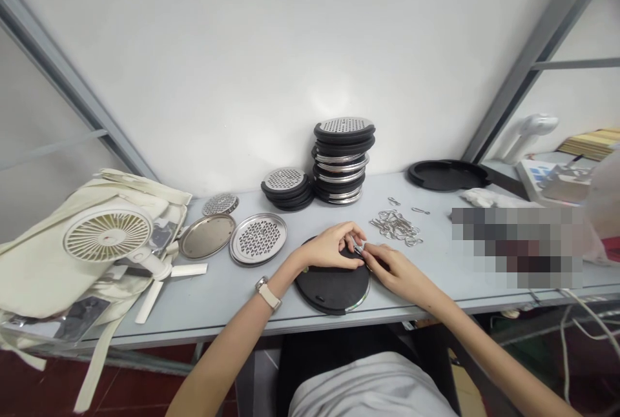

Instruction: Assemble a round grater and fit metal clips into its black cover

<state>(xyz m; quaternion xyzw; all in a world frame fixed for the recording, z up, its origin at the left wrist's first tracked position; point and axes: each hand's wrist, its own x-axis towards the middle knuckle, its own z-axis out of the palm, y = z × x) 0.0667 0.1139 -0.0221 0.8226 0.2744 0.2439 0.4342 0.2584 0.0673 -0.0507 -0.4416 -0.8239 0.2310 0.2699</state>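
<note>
A round black disc (329, 284) with a shiny metal rim lies at the front edge of the table. Both hands work over its far right edge. My left hand (334, 246), with a watch on the wrist, has its fingers curled and its thumb low over the disc. Fingertips of my right hand (394, 270) pinch from the other side. Between the two hands shows a small shiny metal clip (357, 249), partly hidden by the fingers. A loose pile of wire clips (394, 226) lies just beyond my right hand.
Perforated metal grater plates (259, 238) and a plain metal plate (207, 236) lie at left. Behind stand a tall stack (340, 178) and a short stack (287, 191) of black-rimmed discs. A white fan (109, 236) rests on a cream bag (39, 255). A black tray (448, 175) sits back right.
</note>
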